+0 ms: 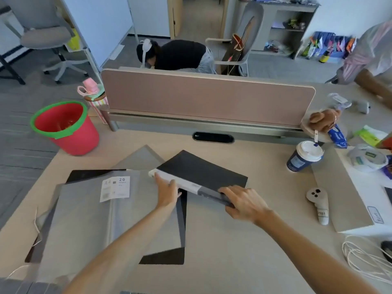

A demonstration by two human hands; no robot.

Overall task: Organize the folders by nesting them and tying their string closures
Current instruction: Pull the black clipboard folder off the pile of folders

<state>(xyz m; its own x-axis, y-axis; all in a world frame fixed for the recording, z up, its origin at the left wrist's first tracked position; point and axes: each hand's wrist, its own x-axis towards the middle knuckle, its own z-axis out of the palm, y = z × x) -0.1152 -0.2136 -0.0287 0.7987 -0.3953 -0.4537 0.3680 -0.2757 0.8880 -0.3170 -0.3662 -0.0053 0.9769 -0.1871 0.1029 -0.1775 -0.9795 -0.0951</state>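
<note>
A black folder (201, 170) with a white and grey spine is lifted at an angle above the desk. My right hand (244, 202) grips its near spine end. My left hand (167, 192) touches the spine's white end with spread fingers. Under my left arm lies a pile of folders: a grey folder (84, 219) with a white label on top, black folders (165, 258) beneath it and another grey one (142, 155) behind. A thin white string (37, 230) trails off the pile's left edge.
A coffee cup (303, 153) stands at the right, a white controller (319, 200) nearer me, coiled white cord (364, 259) at the right edge. A pink desk divider (207, 96) runs across the back. A red bucket (65, 128) sits on the floor at left. Two persons are beyond the desk.
</note>
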